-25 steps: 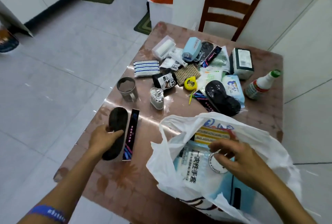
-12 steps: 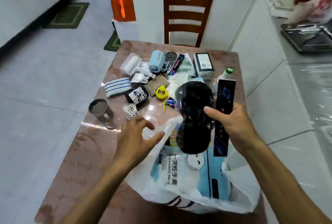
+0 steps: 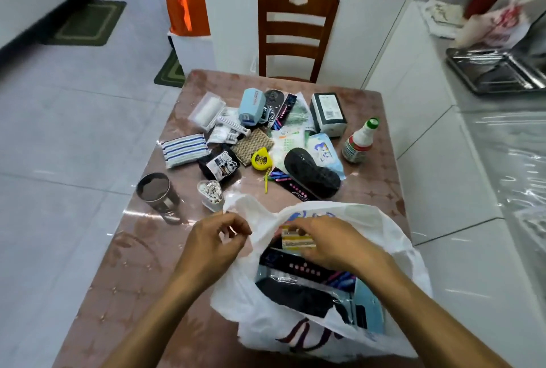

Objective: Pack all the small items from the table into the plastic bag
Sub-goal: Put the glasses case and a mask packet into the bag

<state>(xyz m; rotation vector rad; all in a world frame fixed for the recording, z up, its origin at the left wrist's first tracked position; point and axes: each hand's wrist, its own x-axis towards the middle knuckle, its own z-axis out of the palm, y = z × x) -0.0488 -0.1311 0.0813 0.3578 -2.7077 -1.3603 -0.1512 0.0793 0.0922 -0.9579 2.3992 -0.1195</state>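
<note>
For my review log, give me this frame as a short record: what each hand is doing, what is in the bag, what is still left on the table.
left hand: left hand pinches the rim of the plastic bag, holding it open
right hand: right hand reaches into the bag's mouth; grip unclear
in bag: black insole pack, other packets
nearest items left: cotton swab jar, metal cup
also left: yellow tape measure, striped cloth, bottle
surface: table
</note>
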